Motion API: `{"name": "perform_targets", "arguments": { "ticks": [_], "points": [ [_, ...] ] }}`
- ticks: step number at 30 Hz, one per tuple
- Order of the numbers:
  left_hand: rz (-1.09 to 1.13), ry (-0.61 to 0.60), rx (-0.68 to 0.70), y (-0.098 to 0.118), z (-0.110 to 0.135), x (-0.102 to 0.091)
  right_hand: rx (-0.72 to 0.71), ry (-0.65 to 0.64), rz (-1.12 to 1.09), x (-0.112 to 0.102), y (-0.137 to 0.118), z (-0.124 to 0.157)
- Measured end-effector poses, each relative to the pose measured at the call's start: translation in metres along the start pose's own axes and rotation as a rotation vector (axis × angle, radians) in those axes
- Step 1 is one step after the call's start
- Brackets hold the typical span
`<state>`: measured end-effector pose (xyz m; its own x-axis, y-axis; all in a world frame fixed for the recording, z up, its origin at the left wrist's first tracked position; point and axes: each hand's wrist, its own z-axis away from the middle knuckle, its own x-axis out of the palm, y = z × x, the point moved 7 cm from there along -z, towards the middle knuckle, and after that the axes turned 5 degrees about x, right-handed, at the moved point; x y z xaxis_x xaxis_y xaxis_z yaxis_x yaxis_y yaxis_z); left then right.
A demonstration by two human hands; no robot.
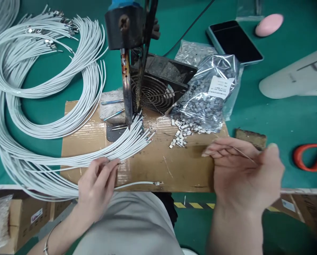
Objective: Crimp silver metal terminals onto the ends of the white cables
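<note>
In the head view my left hand (98,186) is closed, its fingers pinched together at the lower side of a bundle of white cables (76,160). From under it a single white cable (137,183) runs to the right and ends in a small metal tip. My right hand (247,173) is palm up with curled fingers, and a thin wire (243,154), perhaps solder, lies across it. Above the bundle's stripped ends stands a soldering iron (126,88), tip down. Small metal pieces (179,136) are scattered between the bundle and my right hand.
Coiled white cables (68,79) fill the left. Behind the cardboard (174,170) are a fan (155,92) and a plastic bag of small parts (201,102). A phone (234,40), a pink egg-shaped object (269,25), a white cylinder (293,72) and a red handle (298,159) lie right.
</note>
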<state>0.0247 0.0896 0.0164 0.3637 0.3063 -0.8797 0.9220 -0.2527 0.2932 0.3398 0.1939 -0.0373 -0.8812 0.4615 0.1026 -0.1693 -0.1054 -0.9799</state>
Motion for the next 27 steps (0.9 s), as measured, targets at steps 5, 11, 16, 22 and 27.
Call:
{"name": "perform_targets", "arguments": {
  "ticks": [5, 11, 16, 22, 27],
  "points": [
    [-0.114, -0.074, 0.144, 0.000, -0.012, -0.001, -0.026, -0.067, 0.078, 0.011, -0.003, 0.007],
    [-0.250, -0.186, 0.262, 0.008, -0.018, 0.000, -0.174, -0.163, 0.482, 0.018, -0.012, 0.015],
    [-0.187, -0.254, 0.319, 0.008, -0.020, -0.007, -0.219, -0.219, 0.636, 0.024, -0.015, 0.012],
    [-0.079, -0.194, 0.306, 0.004, -0.028, -0.020, -0.230, -0.262, 0.700, 0.029, -0.010, 0.014],
    [0.155, -0.270, 0.122, -0.006, -0.025, -0.014, -0.237, -0.193, 0.678, 0.022, -0.009, 0.023]
  ]
}}
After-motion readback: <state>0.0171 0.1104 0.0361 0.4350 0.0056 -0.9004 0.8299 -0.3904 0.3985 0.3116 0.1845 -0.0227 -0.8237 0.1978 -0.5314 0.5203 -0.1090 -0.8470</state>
